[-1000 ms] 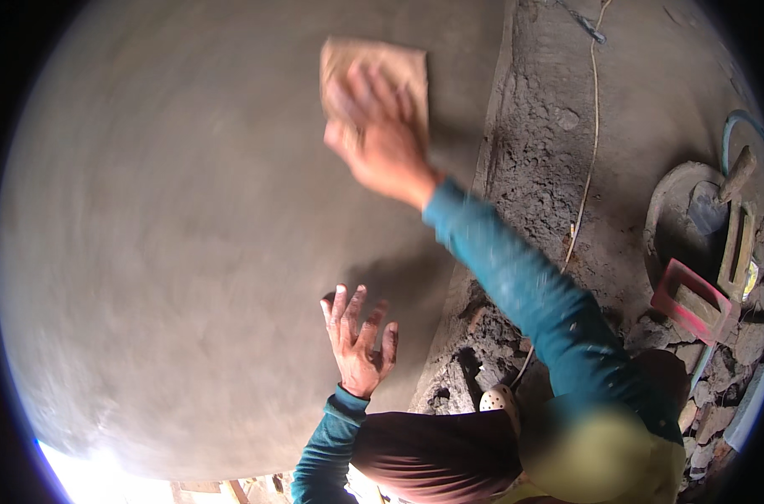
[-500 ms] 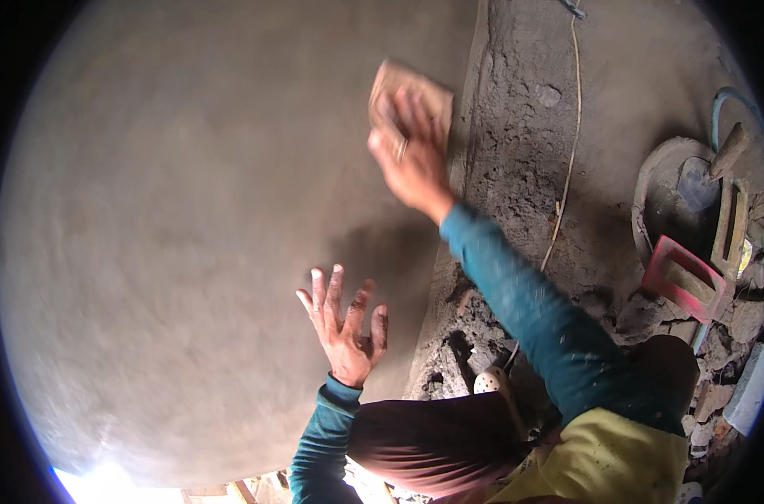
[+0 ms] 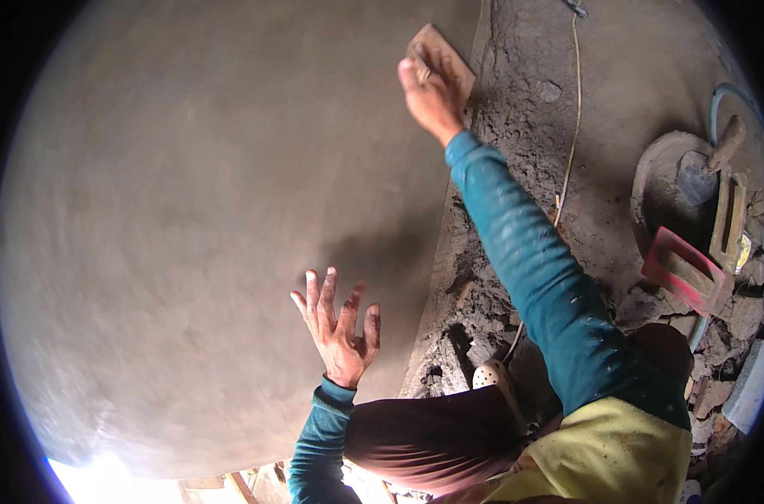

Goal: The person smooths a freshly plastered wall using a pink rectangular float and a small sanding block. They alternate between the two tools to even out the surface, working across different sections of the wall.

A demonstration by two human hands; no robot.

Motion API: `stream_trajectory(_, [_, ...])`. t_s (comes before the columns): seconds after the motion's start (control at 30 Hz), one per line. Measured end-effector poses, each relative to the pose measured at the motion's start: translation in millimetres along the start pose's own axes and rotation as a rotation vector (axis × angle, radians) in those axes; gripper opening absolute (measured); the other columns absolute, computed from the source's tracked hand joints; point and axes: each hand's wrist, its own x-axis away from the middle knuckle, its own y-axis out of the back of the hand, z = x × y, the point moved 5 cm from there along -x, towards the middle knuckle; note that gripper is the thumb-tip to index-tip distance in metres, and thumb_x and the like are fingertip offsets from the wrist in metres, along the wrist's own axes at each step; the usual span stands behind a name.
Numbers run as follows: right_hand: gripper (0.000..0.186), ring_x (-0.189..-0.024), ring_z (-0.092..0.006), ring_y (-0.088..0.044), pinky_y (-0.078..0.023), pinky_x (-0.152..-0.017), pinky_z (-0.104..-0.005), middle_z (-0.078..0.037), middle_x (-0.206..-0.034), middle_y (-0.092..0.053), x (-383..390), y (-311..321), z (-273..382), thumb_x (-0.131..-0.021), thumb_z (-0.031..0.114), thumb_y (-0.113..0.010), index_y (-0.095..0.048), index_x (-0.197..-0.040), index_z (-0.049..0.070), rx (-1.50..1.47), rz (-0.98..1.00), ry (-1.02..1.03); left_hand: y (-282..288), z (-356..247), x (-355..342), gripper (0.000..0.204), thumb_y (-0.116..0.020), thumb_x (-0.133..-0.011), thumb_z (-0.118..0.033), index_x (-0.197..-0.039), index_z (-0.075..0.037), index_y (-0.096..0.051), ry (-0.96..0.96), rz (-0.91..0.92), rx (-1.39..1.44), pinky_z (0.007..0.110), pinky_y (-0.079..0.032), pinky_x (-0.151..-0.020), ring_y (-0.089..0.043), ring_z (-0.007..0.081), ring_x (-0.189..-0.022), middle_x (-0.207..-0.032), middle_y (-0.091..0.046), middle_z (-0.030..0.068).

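A broad grey plastered surface fills the left and middle of the view, with a straight edge at its right. Near the top of that edge, my right hand grips a flat tan rectangular pad laid on the plaster, the fingertips partly hidden behind the hand. Lower down, my left hand is held with fingers spread and holding nothing, over the plaster beside a soft shadow; I cannot tell if its fingertips touch it.
Right of the edge lies a rough mortar strip with a thin cord. Farther right are a round basin, a red-rimmed float, a wooden-handled tool, a blue hose and broken rubble. A perforated shoe shows below.
My right hand and the pad have moved rightward to the plaster's edge, first slightly down, then up, and the pad is more tilted. My left hand has shifted a little left and up, still spread.
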Motion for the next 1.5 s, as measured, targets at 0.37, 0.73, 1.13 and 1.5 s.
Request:
stream_trajectory(0.37, [0.077, -0.165, -0.0396, -0.020, -0.015, -0.133, -0.0586, -0.022, -0.176, -0.028, 17, -9, 19, -0.110, 0.064, -0.035, -0.036, -0.170, 0.015, -0.061, -0.041, 0.041, 8, 0, 3, 0.031, -0.076, -0.092, -0.018, -0.122, -0.009, -0.078, 0.023, 0.013, 0.025, 0.071, -0.013, -0.129, -0.030, 0.0420, -0.161, -0.163, -0.049, 0.0152])
stream_trajectory(0.73, [0.075, -0.165, -0.0369, -0.021, -0.014, -0.134, -0.0573, -0.020, -0.176, -0.030, 20, -16, 10, -0.112, 0.065, -0.031, -0.039, -0.168, 0.017, -0.071, 0.089, -0.046, 10, 12, 9, 0.033, -0.078, -0.091, -0.021, -0.123, -0.010, -0.078, 0.052, -0.018, 0.034, 0.072, -0.014, -0.129, -0.032, 0.0448, -0.160, -0.160, -0.053, 0.0164])
stream_trajectory(1.13, [0.069, -0.161, -0.0403, -0.027, -0.017, -0.130, -0.0622, -0.018, -0.171, -0.040, -50, -5, 100, -0.112, 0.059, -0.034, -0.044, -0.164, 0.014, 0.058, -0.317, 0.332, 17, 1, -7, 0.027, -0.076, -0.093, -0.016, -0.117, -0.006, -0.077, 0.082, -0.022, 0.051, 0.073, -0.013, -0.128, -0.031, 0.0445, -0.160, -0.160, -0.052, 0.0174])
stream_trajectory(1.5, [0.071, -0.164, -0.0397, -0.021, -0.013, -0.132, -0.0600, -0.016, -0.176, -0.032, -6, -19, 104, -0.109, 0.060, -0.047, -0.041, -0.168, 0.019, -0.083, -0.211, 0.361, 38, 17, 3, 0.037, -0.075, -0.090, -0.012, -0.127, -0.009, -0.077, 0.098, -0.182, 0.046, 0.073, -0.015, -0.128, -0.034, 0.0463, -0.159, -0.161, -0.051, 0.0183])
